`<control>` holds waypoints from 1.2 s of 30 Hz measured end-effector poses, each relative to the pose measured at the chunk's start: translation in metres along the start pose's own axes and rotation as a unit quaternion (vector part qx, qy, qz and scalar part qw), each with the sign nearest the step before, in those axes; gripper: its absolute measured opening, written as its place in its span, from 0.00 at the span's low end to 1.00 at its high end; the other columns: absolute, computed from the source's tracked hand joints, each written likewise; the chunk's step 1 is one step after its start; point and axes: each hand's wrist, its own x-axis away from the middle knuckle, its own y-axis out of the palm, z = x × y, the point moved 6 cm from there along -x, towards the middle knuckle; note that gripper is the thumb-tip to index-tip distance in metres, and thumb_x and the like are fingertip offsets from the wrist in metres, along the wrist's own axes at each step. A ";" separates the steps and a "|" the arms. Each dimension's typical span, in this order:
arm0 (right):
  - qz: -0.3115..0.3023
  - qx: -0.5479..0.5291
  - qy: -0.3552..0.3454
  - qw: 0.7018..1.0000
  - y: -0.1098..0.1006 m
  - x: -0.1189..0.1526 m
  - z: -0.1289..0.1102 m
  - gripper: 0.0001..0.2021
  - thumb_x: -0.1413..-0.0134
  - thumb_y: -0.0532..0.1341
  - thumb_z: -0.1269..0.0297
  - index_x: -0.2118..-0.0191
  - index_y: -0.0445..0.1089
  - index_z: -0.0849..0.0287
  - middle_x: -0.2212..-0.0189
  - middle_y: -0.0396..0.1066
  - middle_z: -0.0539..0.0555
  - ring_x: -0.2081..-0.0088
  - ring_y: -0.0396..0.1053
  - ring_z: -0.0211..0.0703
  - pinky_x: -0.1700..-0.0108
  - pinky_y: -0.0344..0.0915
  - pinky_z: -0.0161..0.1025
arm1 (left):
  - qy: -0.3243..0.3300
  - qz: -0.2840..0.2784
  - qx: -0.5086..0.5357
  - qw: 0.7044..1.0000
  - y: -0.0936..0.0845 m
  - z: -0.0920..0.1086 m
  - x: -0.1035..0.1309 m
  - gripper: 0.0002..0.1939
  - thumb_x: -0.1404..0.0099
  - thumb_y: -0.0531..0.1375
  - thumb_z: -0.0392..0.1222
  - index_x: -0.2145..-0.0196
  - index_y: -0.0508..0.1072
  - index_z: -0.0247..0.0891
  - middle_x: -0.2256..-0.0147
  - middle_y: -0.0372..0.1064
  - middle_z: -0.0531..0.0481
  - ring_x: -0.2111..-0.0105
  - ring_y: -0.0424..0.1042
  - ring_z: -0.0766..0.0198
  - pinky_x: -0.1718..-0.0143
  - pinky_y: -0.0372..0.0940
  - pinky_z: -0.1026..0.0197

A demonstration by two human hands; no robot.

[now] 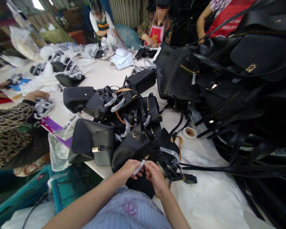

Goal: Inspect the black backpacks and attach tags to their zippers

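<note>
Close to my body, both hands meet at a small zipper pull [139, 167] wrapped in white, beside gold hardware on a black leather handbag [127, 149]. My left hand [130, 169] pinches the wrapped pull from the left. From the right, the fingers of my right hand [154, 176] are closed at its upper end; whether they grip the pull itself or its wrapping is hidden. The handbag lies tilted on the table edge under my hands. Just left of it stands another black handbag [91, 143] with a gold clasp.
More black bags [143, 108] with film-wrapped handles crowd the table's middle. A tall pile of black bags [228, 79] rises on the right, near a small round dish [189, 132]. Teal crates [64, 189] stand lower left. A co-worker's sleeve [11, 127] is at left; several people work around the table.
</note>
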 end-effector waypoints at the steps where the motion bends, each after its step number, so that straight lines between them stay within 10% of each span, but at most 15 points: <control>1: -0.004 0.004 -0.004 1.000 0.000 0.003 0.000 0.17 0.61 0.67 0.50 0.71 0.70 0.59 0.83 0.56 0.42 0.81 0.50 0.30 0.78 0.47 0.31 | -0.007 -0.007 0.011 1.000 0.001 0.000 0.001 0.23 0.49 0.59 0.58 0.66 0.75 0.35 0.67 0.76 0.43 0.72 0.73 0.62 0.76 0.59 0.66; 29: -0.006 0.094 -0.105 0.990 0.019 0.008 -0.002 0.09 0.59 0.63 0.59 0.72 0.68 0.58 0.85 0.60 0.43 0.83 0.54 0.33 0.79 0.51 0.31 | 0.030 -0.046 -0.018 0.998 -0.005 -0.003 0.000 0.23 0.55 0.65 0.58 0.73 0.67 0.35 0.76 0.72 0.49 0.78 0.70 0.68 0.77 0.64 0.66; 32: 0.011 0.118 -0.107 0.987 0.002 0.017 -0.012 0.13 0.62 0.64 0.58 0.68 0.74 0.60 0.85 0.62 0.44 0.84 0.56 0.34 0.81 0.52 0.33 | 0.039 -0.027 -0.057 0.997 -0.006 -0.004 -0.006 0.22 0.53 0.64 0.58 0.75 0.64 0.37 0.80 0.69 0.52 0.85 0.63 0.72 0.83 0.57 0.69; 36: 0.152 0.123 -0.149 0.969 -0.070 0.045 -0.037 0.16 0.60 0.64 0.51 0.68 0.74 0.58 0.81 0.66 0.47 0.79 0.61 0.37 0.75 0.59 0.36 | 0.050 -0.007 -0.104 0.993 -0.006 -0.004 -0.013 0.20 0.47 0.62 0.57 0.75 0.62 0.39 0.84 0.67 0.54 0.87 0.61 0.72 0.84 0.53 0.70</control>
